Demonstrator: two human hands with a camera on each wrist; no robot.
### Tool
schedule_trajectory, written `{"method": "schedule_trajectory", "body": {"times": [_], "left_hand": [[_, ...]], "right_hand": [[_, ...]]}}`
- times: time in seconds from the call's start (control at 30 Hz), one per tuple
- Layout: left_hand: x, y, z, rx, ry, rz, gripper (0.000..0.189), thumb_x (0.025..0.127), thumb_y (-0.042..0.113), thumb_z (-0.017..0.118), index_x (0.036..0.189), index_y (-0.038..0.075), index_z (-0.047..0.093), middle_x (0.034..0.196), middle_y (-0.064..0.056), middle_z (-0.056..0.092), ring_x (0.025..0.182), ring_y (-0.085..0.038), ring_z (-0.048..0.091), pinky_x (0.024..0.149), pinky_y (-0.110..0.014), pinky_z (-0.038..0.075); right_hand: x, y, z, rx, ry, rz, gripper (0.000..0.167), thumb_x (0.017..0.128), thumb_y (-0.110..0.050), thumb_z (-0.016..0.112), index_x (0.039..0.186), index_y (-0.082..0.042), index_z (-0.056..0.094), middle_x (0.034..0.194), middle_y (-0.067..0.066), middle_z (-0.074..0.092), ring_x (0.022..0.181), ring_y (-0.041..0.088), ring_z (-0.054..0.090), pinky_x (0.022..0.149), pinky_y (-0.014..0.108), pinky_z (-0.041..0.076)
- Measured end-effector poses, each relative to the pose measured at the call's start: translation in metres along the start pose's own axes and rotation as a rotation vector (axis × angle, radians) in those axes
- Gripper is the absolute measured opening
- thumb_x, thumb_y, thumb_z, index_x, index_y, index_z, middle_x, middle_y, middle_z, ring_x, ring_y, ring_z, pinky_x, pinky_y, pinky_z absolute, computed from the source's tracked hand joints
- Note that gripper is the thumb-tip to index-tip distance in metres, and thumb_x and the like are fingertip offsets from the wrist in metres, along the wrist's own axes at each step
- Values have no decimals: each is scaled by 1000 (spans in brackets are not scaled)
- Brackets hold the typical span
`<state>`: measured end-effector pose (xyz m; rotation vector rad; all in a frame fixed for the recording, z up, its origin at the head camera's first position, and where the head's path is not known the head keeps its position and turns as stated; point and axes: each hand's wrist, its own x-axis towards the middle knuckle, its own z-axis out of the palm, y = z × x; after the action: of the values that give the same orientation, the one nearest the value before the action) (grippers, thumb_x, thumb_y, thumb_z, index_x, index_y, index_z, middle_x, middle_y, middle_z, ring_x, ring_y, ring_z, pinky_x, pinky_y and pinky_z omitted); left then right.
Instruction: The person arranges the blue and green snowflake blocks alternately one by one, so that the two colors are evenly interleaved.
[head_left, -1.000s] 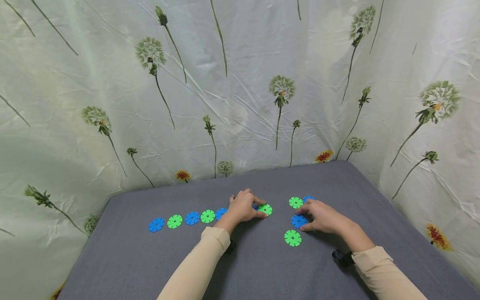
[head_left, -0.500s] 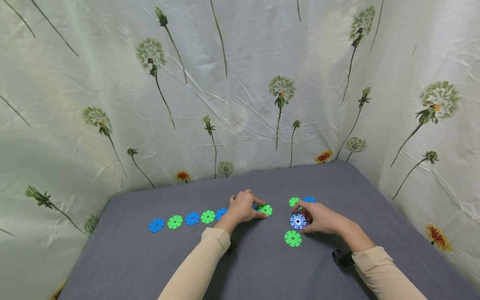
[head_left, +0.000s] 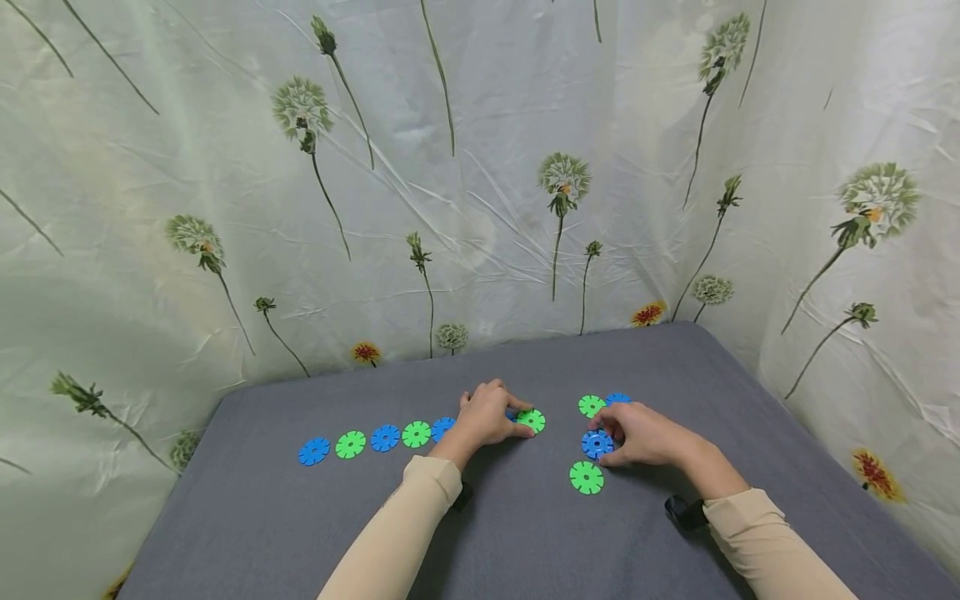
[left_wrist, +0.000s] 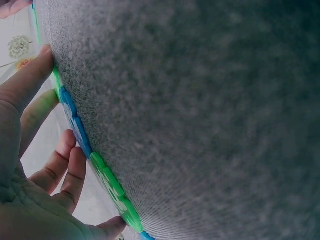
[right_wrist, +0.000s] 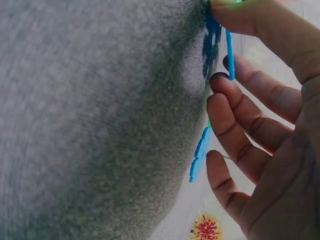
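My left hand (head_left: 487,412) pinches a green notched plastic disc (head_left: 531,422) by its edges, between thumb and index finger, at the right end of a row of discs. Its other fingers spread over the row; the left wrist view shows a blue disc (left_wrist: 75,122) and a green disc (left_wrist: 115,192) edge-on beside them. My right hand (head_left: 647,433) pinches a blue notched disc (head_left: 597,445), which stands off the cloth in the right wrist view. A darker blue shape (right_wrist: 210,47) shows on the cloth beside it. The other right fingers curl loosely.
Blue disc (head_left: 314,451), green disc (head_left: 350,444), blue disc (head_left: 386,437) and green disc (head_left: 416,433) continue the row leftward. A loose green disc (head_left: 587,477) lies in front of the right hand; another green disc (head_left: 591,406) and a blue disc (head_left: 618,399) lie behind it.
The blue disc at my right fingertips has tilted, flashing a bright glare half a second ago that is now weaker. My right index finger has shifted slightly. The left hand has stayed put.
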<state>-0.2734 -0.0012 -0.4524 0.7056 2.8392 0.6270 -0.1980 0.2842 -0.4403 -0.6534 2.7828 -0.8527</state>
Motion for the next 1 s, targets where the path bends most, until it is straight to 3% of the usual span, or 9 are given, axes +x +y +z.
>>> {"method": "schedule_trajectory", "body": {"times": [0.27, 0.5, 1.0], "left_hand": [[0, 1, 0, 2, 1, -12, 45, 85, 46, 92, 127, 36, 81, 124, -3, 62, 122, -29, 55, 125, -76, 22], [0, 2, -1, 6, -1, -18, 45, 85, 46, 92, 127, 36, 81, 126, -4, 62, 123, -30, 55, 125, -76, 22], [0, 2, -1, 5, -6, -20, 47, 85, 47, 92, 129, 36, 80, 123, -4, 62, 120, -29, 55, 125, -76, 23]], "right_hand": [[10, 1, -3, -84, 89, 0, 42, 82, -30, 94, 115, -11, 77, 93, -6, 65, 85, 7, 57, 75, 29, 50], [24, -1, -4, -162, 127, 13, 43, 83, -35, 93, 117, -13, 78, 105, -3, 71, 98, 16, 63, 85, 46, 53], [53, -1, -3, -192, 105, 55, 41, 85, -36, 92, 117, -15, 78, 116, 3, 73, 111, 27, 64, 93, 60, 49]]}}
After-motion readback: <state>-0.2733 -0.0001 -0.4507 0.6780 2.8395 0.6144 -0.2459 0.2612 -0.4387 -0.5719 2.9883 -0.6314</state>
